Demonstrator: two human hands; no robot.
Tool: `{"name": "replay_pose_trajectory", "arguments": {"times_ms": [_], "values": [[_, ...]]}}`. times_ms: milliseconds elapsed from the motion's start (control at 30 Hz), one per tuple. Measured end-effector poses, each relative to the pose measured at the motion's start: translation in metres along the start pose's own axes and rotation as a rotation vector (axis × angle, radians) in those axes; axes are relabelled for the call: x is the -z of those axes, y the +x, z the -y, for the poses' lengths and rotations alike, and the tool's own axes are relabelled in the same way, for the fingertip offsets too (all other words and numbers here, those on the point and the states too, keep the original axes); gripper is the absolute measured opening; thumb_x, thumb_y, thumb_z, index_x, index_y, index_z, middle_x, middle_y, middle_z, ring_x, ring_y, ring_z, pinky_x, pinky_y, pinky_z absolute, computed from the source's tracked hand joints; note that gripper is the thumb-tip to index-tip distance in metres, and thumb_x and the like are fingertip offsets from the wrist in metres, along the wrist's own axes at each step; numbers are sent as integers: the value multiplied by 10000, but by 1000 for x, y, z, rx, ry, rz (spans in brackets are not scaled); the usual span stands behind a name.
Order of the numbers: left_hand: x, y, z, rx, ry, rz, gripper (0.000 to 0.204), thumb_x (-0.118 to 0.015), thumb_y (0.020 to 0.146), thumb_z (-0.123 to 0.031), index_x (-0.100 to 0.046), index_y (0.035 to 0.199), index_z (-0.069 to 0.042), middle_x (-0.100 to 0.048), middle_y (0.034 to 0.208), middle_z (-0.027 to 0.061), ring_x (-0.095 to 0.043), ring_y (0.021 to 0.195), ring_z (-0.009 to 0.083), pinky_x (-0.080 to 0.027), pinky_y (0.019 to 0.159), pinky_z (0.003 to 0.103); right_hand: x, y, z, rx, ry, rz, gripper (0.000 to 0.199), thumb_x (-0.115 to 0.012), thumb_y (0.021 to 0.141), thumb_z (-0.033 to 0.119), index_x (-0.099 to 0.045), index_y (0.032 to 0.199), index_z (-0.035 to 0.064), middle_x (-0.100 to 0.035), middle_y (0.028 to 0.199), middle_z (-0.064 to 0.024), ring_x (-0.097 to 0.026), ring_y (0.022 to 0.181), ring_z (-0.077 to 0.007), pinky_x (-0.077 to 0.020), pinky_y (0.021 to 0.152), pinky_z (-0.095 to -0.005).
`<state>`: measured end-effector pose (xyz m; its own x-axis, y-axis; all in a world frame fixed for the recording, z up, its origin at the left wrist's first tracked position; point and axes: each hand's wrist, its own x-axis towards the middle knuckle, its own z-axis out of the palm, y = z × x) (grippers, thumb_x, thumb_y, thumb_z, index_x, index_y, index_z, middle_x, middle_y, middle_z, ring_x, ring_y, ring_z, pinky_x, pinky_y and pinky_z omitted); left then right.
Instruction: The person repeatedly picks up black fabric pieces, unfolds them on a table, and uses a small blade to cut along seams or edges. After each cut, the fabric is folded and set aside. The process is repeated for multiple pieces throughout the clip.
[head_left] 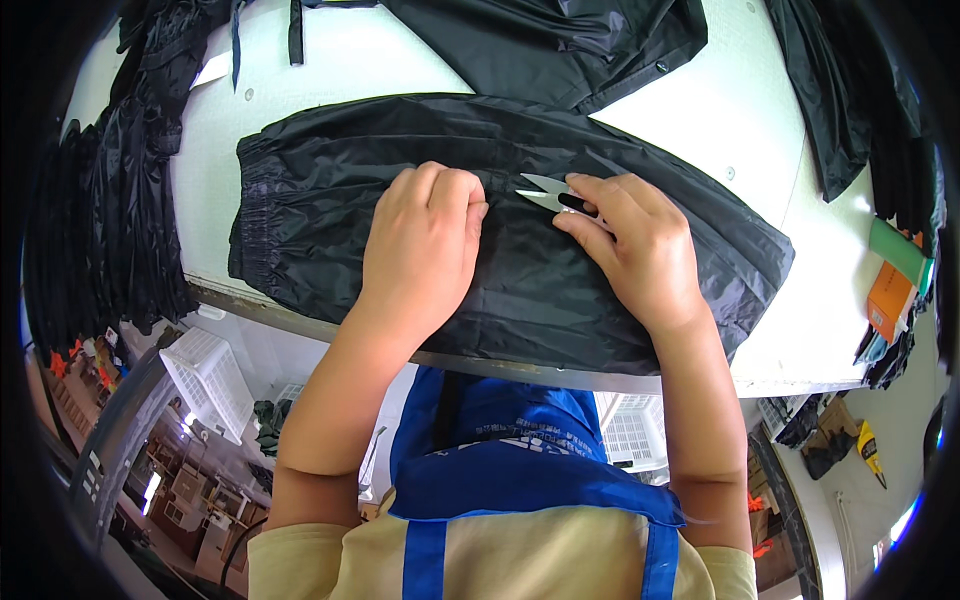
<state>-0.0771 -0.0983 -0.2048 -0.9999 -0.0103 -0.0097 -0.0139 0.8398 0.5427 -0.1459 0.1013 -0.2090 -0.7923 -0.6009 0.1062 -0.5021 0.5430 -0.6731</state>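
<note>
A pair of black trousers with a gathered elastic waist lies flat across the white table before me. My left hand rests on the fabric, fingers curled in a pinch; whatever is between the fingertips is too small or hidden to make out. Just to its right, my right hand grips small thread snips. Their two pointed blades are spread apart and aim left toward my left fingertips, close over the cloth.
Another black garment lies at the table's far side. Dark garments hang over the left and right edges. An orange box sits at the right edge. Below the table stand white plastic baskets. The table's near edge meets my blue apron.
</note>
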Motion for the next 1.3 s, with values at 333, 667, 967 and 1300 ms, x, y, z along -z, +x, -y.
{"name": "replay_pose_trajectory", "arguments": {"times_ms": [333, 667, 967, 1300], "values": [[7, -1, -4, 21, -80, -6, 140, -640, 823, -40, -508, 867, -45, -562, 842, 109, -547, 789, 307, -444, 723, 408, -6, 5, 8, 229, -89, -33, 319, -763, 713, 131, -675, 994, 6, -646, 820, -87, -621, 725, -246, -499, 654, -339], [44, 19, 19, -43, 133, -140, 327, -696, 823, -146, -584, 1115, -50, -605, 1114, 116, -554, 1040, 301, -417, 916, 394, 32, 11, 1, -331, 31, -203, 455, -825, 714, 170, -636, 1100, 21, -644, 919, -121, -657, 784, -216, -539, 723, -300], [30, 47, 16, -152, 138, -143, 362, -697, 766, -55, -605, 1113, -98, -602, 1061, 77, -548, 1063, 286, -403, 955, 409, 35, 27, 3, -381, 7, -52, 386, -755, 797, 206, -623, 1097, 1, -659, 919, -151, -667, 785, -246, -538, 749, -323], [-11, 17, 2, -36, -9, -51, 172, -716, 747, -59, -657, 908, -71, -627, 900, 85, -617, 874, 292, -512, 774, 374, 3, 12, -9, -456, 156, -113, 299, -736, 831, 211, -607, 983, -11, -647, 864, -157, -623, 723, -238, -498, 687, -316]]}}
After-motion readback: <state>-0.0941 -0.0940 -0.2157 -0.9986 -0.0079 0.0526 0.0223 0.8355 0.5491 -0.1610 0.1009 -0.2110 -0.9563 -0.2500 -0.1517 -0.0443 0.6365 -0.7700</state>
